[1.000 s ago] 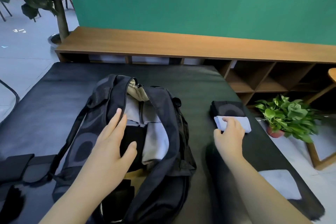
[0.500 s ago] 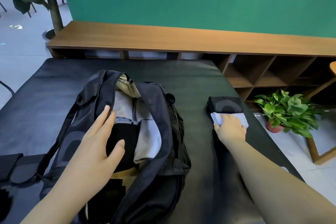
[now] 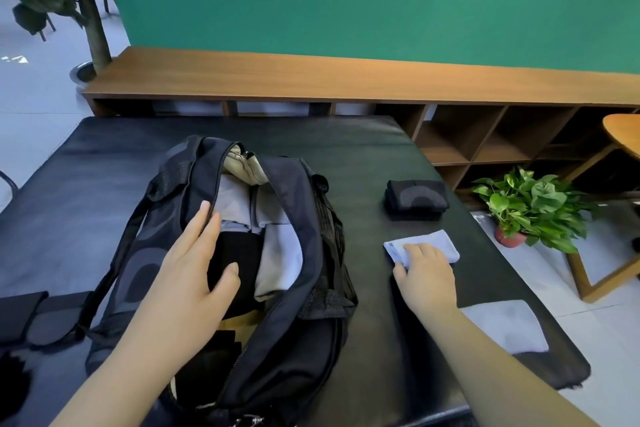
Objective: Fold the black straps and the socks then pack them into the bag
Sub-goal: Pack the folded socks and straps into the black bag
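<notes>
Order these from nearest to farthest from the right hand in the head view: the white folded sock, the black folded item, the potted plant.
1. white folded sock: under the right hand fingers.
2. black folded item: on the mat beyond the sock.
3. potted plant: on the floor, off the mat's right edge.

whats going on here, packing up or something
A person is packing a black backpack that lies open on a dark table. The left hand rests flat on the bag's opening, holding it apart. The right hand holds a folded white sock on the table, beside the bag. A folded black bundle sits further back, untouched.
</notes>
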Demonstrator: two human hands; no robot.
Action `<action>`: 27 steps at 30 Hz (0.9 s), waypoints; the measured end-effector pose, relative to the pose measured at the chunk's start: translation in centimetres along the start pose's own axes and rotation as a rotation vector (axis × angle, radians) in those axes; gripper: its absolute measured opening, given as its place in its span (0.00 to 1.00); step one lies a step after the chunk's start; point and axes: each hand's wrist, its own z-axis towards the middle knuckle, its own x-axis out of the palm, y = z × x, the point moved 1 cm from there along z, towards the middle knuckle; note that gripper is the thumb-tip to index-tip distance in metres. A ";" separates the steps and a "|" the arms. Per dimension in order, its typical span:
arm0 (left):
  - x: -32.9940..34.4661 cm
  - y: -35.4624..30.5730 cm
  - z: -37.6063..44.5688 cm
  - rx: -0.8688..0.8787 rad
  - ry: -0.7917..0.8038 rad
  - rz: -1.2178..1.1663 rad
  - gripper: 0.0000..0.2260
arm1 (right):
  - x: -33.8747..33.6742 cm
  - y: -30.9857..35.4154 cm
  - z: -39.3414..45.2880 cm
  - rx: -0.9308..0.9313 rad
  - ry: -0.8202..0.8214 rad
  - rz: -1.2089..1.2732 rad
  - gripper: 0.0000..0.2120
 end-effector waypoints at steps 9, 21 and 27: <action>-0.3 0.0 -0.6 0.025 0.036 0.027 0.31 | -1.4 1.7 -7.7 -0.193 -0.071 0.175 0.11; 0.0 -0.3 -0.9 0.031 0.071 0.083 0.30 | -3.2 -2.2 -11.4 -0.007 -0.162 0.311 0.20; 0.2 -0.3 -0.9 0.033 0.073 0.096 0.30 | -2.6 -5.2 -11.5 0.231 -0.056 0.059 0.34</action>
